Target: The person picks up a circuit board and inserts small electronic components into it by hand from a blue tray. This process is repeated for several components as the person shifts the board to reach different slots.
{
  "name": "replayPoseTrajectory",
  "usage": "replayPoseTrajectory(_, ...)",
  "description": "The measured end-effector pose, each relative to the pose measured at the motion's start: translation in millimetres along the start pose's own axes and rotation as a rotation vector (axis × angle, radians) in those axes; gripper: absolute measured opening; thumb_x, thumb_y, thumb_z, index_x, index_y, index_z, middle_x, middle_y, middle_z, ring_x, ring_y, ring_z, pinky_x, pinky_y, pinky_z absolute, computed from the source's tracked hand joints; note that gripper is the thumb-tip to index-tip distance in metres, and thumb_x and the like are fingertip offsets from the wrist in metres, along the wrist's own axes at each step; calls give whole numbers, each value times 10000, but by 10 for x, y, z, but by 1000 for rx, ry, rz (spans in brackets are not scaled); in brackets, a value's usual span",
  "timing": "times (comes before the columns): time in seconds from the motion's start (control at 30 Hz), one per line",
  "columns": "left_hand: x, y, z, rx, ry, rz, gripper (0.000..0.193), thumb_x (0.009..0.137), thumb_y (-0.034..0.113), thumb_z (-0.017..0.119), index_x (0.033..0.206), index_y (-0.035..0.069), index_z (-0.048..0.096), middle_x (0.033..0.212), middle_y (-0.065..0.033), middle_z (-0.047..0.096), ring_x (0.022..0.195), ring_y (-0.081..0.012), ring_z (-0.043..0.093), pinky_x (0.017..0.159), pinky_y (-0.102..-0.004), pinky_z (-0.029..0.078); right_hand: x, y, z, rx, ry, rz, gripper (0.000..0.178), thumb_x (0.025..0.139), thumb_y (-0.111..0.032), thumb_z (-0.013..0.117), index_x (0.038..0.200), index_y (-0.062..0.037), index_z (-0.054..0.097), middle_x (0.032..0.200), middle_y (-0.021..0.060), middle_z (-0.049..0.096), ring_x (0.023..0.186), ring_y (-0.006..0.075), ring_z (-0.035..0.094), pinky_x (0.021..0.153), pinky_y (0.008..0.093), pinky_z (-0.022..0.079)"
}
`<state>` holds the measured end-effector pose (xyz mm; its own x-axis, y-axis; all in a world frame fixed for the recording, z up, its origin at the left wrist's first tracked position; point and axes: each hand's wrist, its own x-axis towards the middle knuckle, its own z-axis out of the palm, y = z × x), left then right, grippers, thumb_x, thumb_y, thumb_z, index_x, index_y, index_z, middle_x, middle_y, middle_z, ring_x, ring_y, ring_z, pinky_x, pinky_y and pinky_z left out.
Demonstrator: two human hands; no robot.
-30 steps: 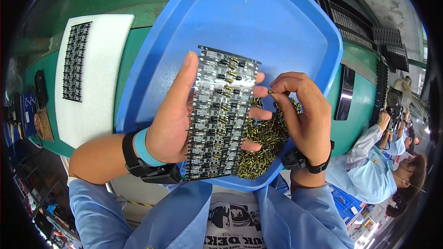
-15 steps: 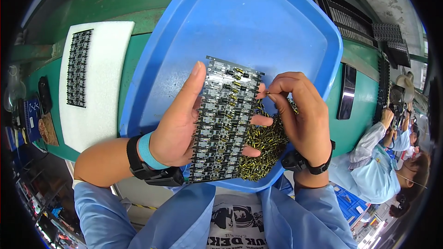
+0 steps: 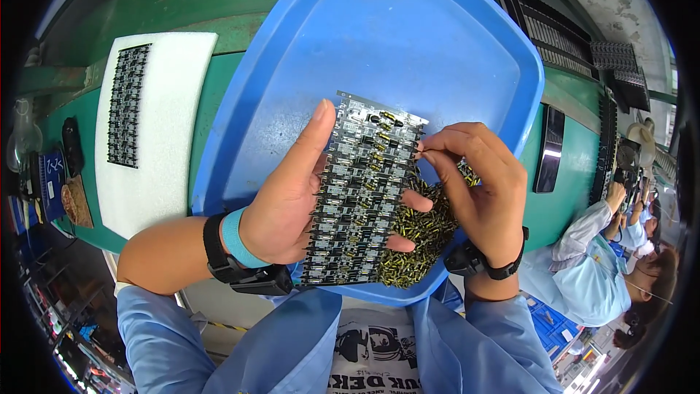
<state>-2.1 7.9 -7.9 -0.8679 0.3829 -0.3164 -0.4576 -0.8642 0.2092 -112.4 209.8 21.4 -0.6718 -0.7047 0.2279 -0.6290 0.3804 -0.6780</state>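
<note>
Black panel [image 3: 364,197] — across left hand [image 3: 283,208], just beside right hand [image 3: 487,182].

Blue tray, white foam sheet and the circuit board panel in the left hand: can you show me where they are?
Blue tray [image 3: 408,44]: head view, bare floor.
White foam sheet [image 3: 166,135]: head view, bare right part.
Circuit board panel [image 3: 362,197]: head view, middle of its face.

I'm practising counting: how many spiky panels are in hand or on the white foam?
2: one black-and-silver rectangular panel in the left hand, another panel on the white foam sheet. Any underneath would be hidden.
</note>
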Motion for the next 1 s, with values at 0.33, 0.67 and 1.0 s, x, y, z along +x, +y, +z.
replayPoseTrajectory(0.33,-2,-7,-35,-21,-26,36,949,1062,771,185,1596,19,409,1454,-151,604,1236,-335,679,999,-629,600,-14,21,1,161,82,-17,158,823,84,781,964,17,758,942,118,732,896,236,681,783,337,524)
replayPoseTrajectory(0.67,-21,-70,-10,-131,-33,-16,828,1087,727,252,1509,62,509,1340,-96,668,1175,-220,698,982,-506,632,79,-228,102,-46,18,-290,314,684,31,843,989,-25,793,941,92,697,815,266,631,739,367,515)
replayPoseTrajectory(1.0,15,-82,-46,-82,-70,44,779,1124,666,217,1497,65,545,1349,-68,684,1190,-181,685,1042,-340,573,54,-234,147,-174,7,-392,406,624,-48,805,1030,-40,804,948,72,681,817,275,611,738,379,513)
